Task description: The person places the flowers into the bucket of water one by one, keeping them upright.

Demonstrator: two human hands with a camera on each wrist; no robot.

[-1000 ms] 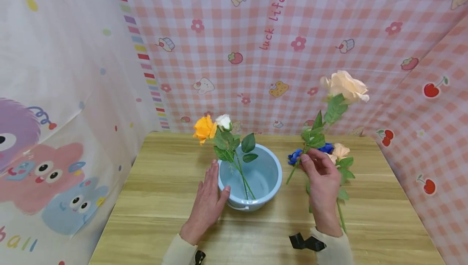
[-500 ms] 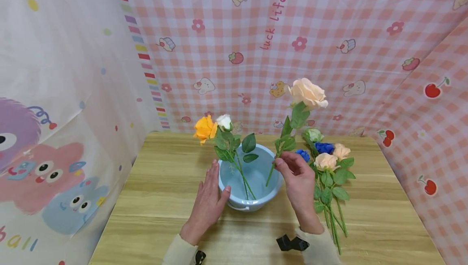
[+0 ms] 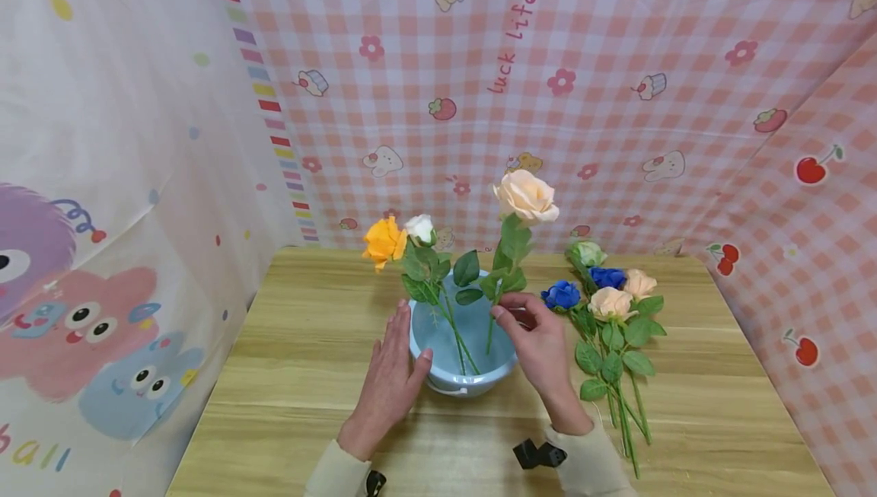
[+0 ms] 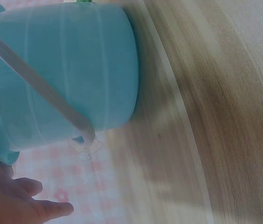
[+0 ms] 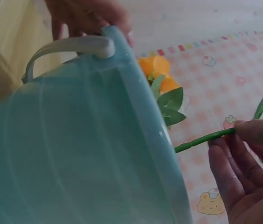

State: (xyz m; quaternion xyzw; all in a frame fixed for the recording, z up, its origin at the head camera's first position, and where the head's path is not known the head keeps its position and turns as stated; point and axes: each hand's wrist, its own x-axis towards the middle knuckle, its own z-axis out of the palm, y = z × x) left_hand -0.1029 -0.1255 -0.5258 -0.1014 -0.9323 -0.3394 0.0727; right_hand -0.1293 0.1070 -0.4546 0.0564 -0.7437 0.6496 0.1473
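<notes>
A light blue bucket (image 3: 473, 387) with a pale handle (image 4: 43, 86) stands mid-table. Along its left rim rests my left hand (image 3: 392, 379), fingers straight. My right hand (image 3: 544, 345) pinches the green stem (image 5: 206, 138) of a peach rose (image 3: 526, 196) between thumb and fingers. That rose stands upright over the bucket's right side, its stem end inside the opening. An orange rose (image 3: 384, 243) and a white rose (image 3: 420, 229) lean left in the bucket, their stems crossing near its bottom.
Right of the bucket lies a pile of flowers: blue roses (image 3: 562, 295), peach roses (image 3: 612, 304) and a pale green one (image 3: 588, 253). The wooden table (image 3: 288, 375) meets a checked cloth (image 3: 452, 48) at the back.
My right hand has carried the peach rose leftward from above the flower pile to the bucket, lowering its stem into the opening. My left hand has stayed at the rim.
</notes>
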